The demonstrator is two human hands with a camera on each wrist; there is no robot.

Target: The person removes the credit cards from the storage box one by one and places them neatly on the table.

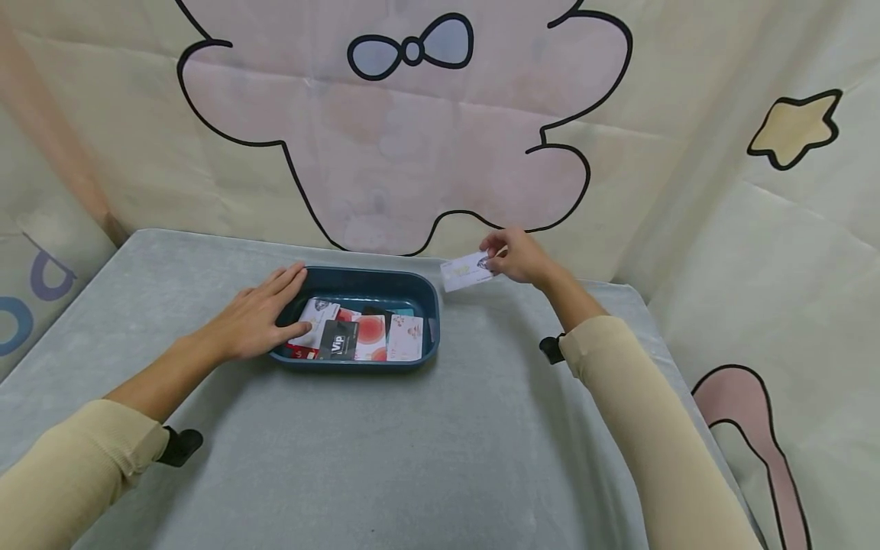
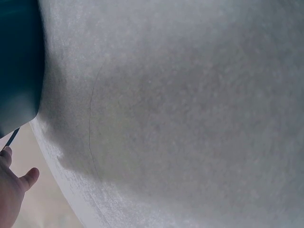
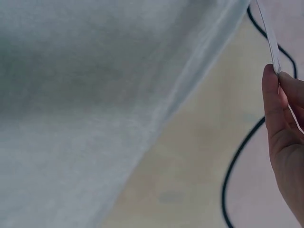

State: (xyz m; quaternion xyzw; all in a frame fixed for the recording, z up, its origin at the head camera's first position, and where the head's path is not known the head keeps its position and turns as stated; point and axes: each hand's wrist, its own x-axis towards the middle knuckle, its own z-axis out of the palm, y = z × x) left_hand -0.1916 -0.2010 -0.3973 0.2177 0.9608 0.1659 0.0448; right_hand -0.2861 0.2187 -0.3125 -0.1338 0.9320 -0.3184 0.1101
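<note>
A dark blue plastic tray (image 1: 357, 367) sits on the table with several cards inside, among them a black VIP card (image 1: 338, 341), a card with a red circle (image 1: 371, 336) and a pale card (image 1: 405, 338). My left hand (image 1: 257, 317) rests over the tray's left end, fingers straight along the rim and thumb reaching over the cards. To the right of the tray, my right hand (image 1: 519, 257) pinches a white card (image 1: 462, 272) by its right end, between thumb and fingertips. Edge-on, that white card (image 3: 270, 40) also shows in the right wrist view.
Grey cloth covers the table (image 1: 385, 458). Behind it hangs a pale backdrop (image 1: 426, 145) with cartoon shapes, close to the table's far edge. Another printed sheet (image 1: 811, 252) hangs along the right side. Both sleeves carry a black wrist piece.
</note>
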